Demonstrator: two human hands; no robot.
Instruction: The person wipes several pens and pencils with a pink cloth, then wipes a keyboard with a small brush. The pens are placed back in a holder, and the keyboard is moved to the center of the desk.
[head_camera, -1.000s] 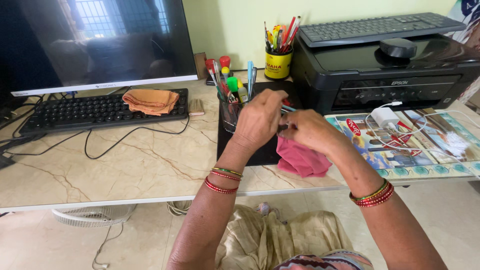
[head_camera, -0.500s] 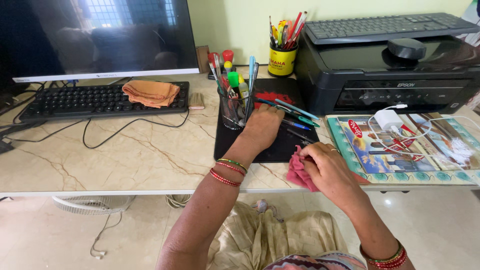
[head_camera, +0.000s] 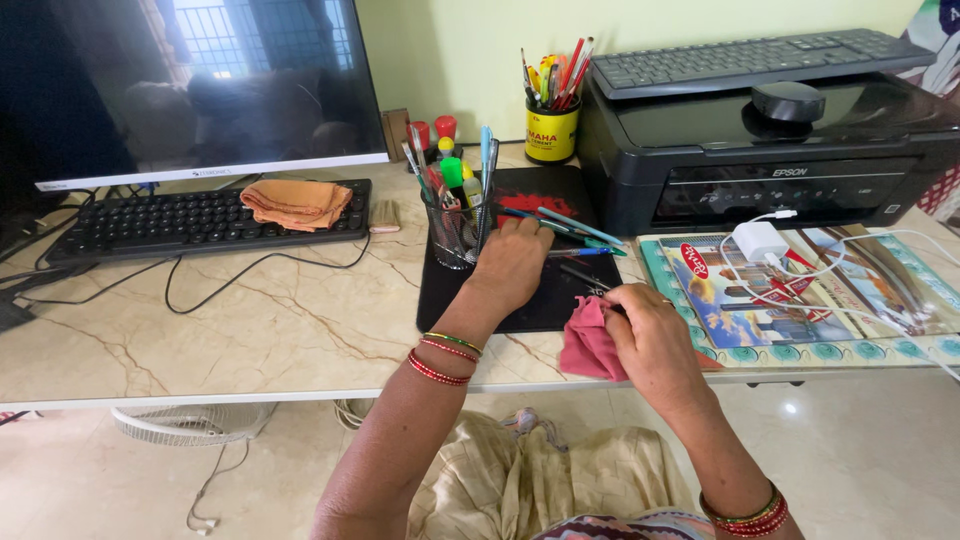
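- The pink cloth (head_camera: 588, 345) now lies at the desk's front edge, bunched under the right hand (head_camera: 652, 335), which grips it with fingers curled; a second ago both hands were together above the black mat, working a pen against the cloth.
- The left hand (head_camera: 515, 262) has since dropped onto the black mat (head_camera: 470, 300), and now rests beside the loose pens (head_camera: 565, 225) lying there. Its fingers are bent over them, but whether it actually holds one I cannot tell.
- Judging from that, one pen looks to have been wiped and set down, and the hand is among the pens again while the cloth waits ready.
- Just left of that hand stands the mesh pen holder (head_camera: 450, 235), crowded with pens and markers.
- Further out: a yellow pen cup (head_camera: 551, 130) by the wall, a black printer (head_camera: 770, 165) with a spare keyboard (head_camera: 740, 60) on top, a white charger (head_camera: 758, 241) on a picture mat (head_camera: 830, 330), and an orange cloth (head_camera: 296, 203) on the main keyboard (head_camera: 150, 220) under the monitor (head_camera: 190, 90).
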